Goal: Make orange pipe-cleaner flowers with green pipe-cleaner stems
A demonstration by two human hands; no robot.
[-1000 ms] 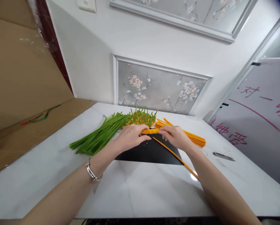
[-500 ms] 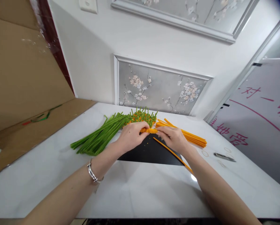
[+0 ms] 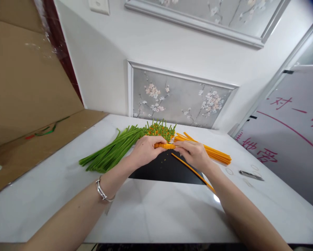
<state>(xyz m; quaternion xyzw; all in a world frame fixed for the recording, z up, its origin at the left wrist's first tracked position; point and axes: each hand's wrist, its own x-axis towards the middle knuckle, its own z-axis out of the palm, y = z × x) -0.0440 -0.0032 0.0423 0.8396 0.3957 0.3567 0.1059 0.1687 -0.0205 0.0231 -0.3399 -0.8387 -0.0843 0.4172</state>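
Note:
Over a black mat (image 3: 158,170), my left hand (image 3: 146,150) pinches the left end of a short, ridged orange piece (image 3: 167,146). The fingers of my right hand (image 3: 194,153) are closed on its right end. Behind my hands stands a cluster of green-tipped orange pieces (image 3: 160,129). Long green stems (image 3: 111,150) lie in a bundle to the left, and a bundle of orange stems (image 3: 214,152) rests to the right. One single orange stem (image 3: 189,168) slants across the mat's right part, below my right hand.
Metal clippers (image 3: 251,175) lie on the white table (image 3: 156,212) at the right, near thin pale rings. Cardboard (image 3: 28,80) stands along the left side. A wall with framed floral panels (image 3: 182,97) rises behind the table, and a whiteboard (image 3: 289,122) is at the right.
My left hand and wrist have shifted slightly left, and more of the orange piece shows between my hands. My right hand has hardly moved.

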